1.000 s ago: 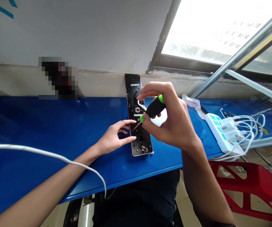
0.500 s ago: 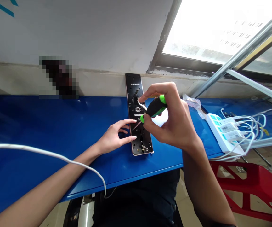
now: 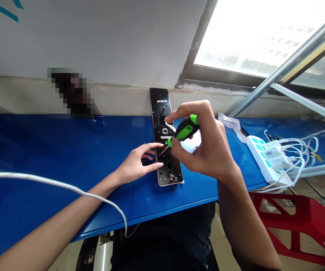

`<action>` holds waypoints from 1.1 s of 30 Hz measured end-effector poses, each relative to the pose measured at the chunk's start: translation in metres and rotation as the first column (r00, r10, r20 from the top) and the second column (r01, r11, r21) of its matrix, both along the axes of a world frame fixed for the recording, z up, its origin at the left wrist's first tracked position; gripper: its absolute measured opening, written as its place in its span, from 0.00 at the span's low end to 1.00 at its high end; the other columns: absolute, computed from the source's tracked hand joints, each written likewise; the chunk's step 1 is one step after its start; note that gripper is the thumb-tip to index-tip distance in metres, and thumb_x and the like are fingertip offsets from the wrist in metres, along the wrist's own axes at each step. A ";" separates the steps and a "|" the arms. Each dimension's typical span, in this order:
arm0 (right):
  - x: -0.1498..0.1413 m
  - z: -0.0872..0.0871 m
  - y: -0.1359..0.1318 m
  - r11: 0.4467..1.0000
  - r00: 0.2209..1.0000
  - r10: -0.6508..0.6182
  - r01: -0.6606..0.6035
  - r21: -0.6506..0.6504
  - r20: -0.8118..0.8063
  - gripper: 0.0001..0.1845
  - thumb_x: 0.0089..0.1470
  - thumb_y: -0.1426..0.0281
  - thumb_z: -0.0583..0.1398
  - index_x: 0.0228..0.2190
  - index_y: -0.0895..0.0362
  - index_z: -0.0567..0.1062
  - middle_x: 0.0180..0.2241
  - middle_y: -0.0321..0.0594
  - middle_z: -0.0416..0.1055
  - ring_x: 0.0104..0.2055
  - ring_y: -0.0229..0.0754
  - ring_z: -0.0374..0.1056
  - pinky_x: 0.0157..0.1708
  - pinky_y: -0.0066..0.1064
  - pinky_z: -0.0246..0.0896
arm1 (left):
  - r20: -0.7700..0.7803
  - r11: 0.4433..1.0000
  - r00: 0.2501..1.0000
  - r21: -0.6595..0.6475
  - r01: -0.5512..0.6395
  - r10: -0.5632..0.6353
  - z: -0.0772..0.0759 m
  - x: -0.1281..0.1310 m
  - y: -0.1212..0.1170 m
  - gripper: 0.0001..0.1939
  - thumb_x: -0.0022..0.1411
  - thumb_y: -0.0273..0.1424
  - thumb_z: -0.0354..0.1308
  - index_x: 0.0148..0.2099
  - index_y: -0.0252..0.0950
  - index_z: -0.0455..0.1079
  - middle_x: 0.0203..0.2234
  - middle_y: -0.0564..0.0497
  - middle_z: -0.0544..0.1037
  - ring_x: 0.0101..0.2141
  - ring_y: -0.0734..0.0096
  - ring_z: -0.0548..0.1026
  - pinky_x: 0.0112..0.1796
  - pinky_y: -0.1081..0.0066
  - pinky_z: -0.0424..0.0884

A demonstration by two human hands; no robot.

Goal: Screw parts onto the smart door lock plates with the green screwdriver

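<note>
Green-and-black screwdriver grip (image 3: pixel 185 129)

The right hand (image 3: pixel 204 146) grips a green-and-black screwdriver (image 3: pixel 186 129) over a lock plate (image 3: pixel 159 105) touched by the left hand (image 3: pixel 137 160).

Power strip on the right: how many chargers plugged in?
3 white plug-in chargers, side by side in the white rectangular power strip: far one, middle one, near one. White cords cross the area, so another may be hidden.
</note>
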State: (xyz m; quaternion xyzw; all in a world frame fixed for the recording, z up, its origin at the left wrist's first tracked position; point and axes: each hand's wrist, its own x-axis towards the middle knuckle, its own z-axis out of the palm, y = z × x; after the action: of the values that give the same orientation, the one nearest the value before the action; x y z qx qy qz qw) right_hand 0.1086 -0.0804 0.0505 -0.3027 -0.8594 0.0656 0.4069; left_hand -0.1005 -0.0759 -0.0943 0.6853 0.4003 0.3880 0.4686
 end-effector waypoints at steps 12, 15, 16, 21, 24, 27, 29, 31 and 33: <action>-0.001 0.000 0.000 1.000 1.000 -0.007 0.008 0.030 -0.022 0.25 0.52 0.81 0.61 0.49 0.48 0.68 0.47 0.40 0.74 0.44 0.46 0.76 0.45 0.44 0.78 | -0.010 1.000 1.000 -0.002 -0.002 0.002 0.001 0.001 0.000 0.32 0.62 0.42 0.71 0.66 0.46 0.69 0.58 0.46 0.78 0.54 0.57 0.79 0.54 0.56 0.78; -0.001 0.000 0.001 0.999 1.000 -0.001 0.002 0.033 -0.009 0.22 0.53 0.79 0.62 0.49 0.50 0.69 0.45 0.40 0.73 0.44 0.44 0.75 0.45 0.41 0.78 | -0.008 1.000 1.000 -0.008 0.003 -0.003 0.002 0.001 -0.001 0.31 0.62 0.43 0.71 0.65 0.46 0.69 0.59 0.46 0.77 0.52 0.57 0.79 0.54 0.56 0.79; -0.001 0.000 0.001 1.000 1.000 -0.012 0.012 0.026 -0.001 0.20 0.55 0.77 0.63 0.48 0.50 0.69 0.44 0.39 0.73 0.42 0.43 0.76 0.43 0.39 0.78 | -0.011 1.000 1.000 -0.006 0.001 -0.001 0.002 0.000 -0.001 0.31 0.62 0.43 0.71 0.65 0.46 0.70 0.58 0.46 0.78 0.52 0.57 0.79 0.54 0.56 0.79; 0.000 0.000 0.004 1.000 1.000 -0.004 0.005 0.030 -0.028 0.17 0.57 0.77 0.63 0.46 0.52 0.70 0.41 0.38 0.74 0.40 0.41 0.76 0.39 0.35 0.78 | -0.026 1.000 1.000 0.005 -0.014 0.014 0.002 0.000 -0.001 0.32 0.62 0.43 0.71 0.66 0.47 0.69 0.56 0.47 0.79 0.52 0.57 0.79 0.54 0.57 0.78; 0.001 -0.001 0.004 0.999 0.999 0.026 -0.025 0.021 -0.026 0.26 0.52 0.81 0.61 0.51 0.51 0.68 0.46 0.39 0.74 0.44 0.42 0.76 0.46 0.38 0.77 | -0.022 1.000 1.000 0.000 -0.003 0.003 0.002 -0.001 0.000 0.32 0.62 0.43 0.70 0.66 0.46 0.69 0.57 0.47 0.78 0.53 0.57 0.79 0.55 0.56 0.78; 0.001 -0.002 0.003 0.999 0.999 0.026 -0.025 0.023 -0.019 0.26 0.53 0.79 0.62 0.52 0.50 0.68 0.47 0.39 0.74 0.45 0.44 0.75 0.47 0.40 0.77 | -0.017 1.000 1.000 -0.006 0.007 -0.007 0.002 -0.001 0.000 0.31 0.62 0.43 0.70 0.65 0.46 0.69 0.58 0.46 0.77 0.52 0.57 0.79 0.55 0.55 0.78; 0.000 -0.003 0.004 1.000 1.000 0.009 -0.008 0.023 -0.028 0.22 0.57 0.75 0.64 0.51 0.49 0.69 0.45 0.39 0.76 0.42 0.43 0.76 0.43 0.39 0.78 | -0.019 1.000 1.000 -0.007 0.004 -0.004 0.002 -0.001 -0.001 0.31 0.62 0.43 0.70 0.65 0.46 0.70 0.58 0.46 0.77 0.51 0.57 0.79 0.54 0.56 0.78; 0.000 -0.003 0.005 0.999 0.999 -0.021 0.023 0.041 -0.038 0.18 0.59 0.72 0.64 0.49 0.49 0.70 0.42 0.38 0.77 0.39 0.42 0.76 0.35 0.36 0.77 | -0.022 1.000 1.000 -0.009 0.001 -0.001 0.001 0.000 -0.001 0.31 0.62 0.44 0.70 0.65 0.47 0.69 0.57 0.47 0.77 0.52 0.58 0.79 0.54 0.57 0.78; 0.001 -0.003 0.005 0.998 0.998 -0.040 0.042 0.056 -0.038 0.17 0.59 0.74 0.63 0.49 0.49 0.71 0.41 0.37 0.77 0.36 0.40 0.75 0.28 0.33 0.73 | -0.024 1.000 1.000 -0.008 -0.003 0.003 0.001 0.000 -0.001 0.32 0.62 0.44 0.70 0.65 0.48 0.69 0.57 0.47 0.77 0.52 0.58 0.79 0.54 0.57 0.78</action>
State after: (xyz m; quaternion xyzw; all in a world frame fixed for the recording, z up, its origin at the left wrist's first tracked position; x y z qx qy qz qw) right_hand 0.1093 -0.0749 0.0473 -0.3071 -0.8468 0.0385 0.4325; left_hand -0.1008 -0.0767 -0.0937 0.6874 0.4086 0.3789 0.4658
